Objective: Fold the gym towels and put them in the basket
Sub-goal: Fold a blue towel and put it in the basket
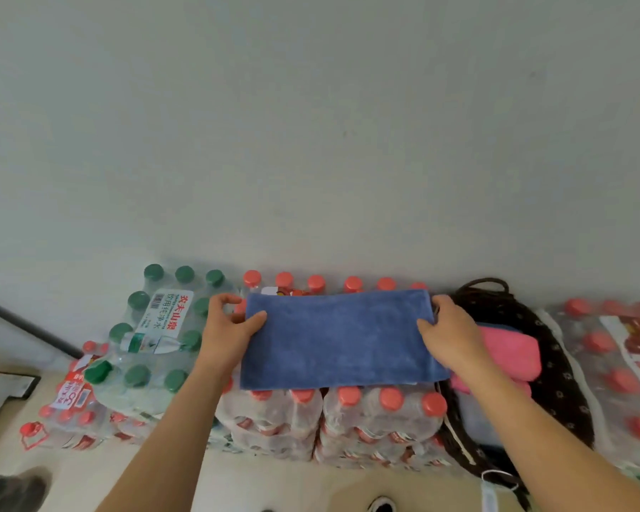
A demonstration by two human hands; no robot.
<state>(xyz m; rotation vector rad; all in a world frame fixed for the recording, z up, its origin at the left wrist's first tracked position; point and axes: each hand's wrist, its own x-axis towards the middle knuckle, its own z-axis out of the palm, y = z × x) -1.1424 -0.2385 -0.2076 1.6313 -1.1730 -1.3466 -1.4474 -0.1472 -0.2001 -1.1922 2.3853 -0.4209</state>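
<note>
left hand [233, 328]: I am showing it bare | right hand [449, 332]: bare too | arms: I am showing both bare all the way down | foot: I am wearing what looks like a dark shoe [384, 506]

Blue terry towel [340, 338], long folded rectangle, flat on shrink-wrapped red-capped bottle packs [381, 412] — left hand [230, 330] pinches left end, right hand [451, 334] right end. Dark woven basket [555, 364] beside, pink folded towel [510, 349] inside.
</note>
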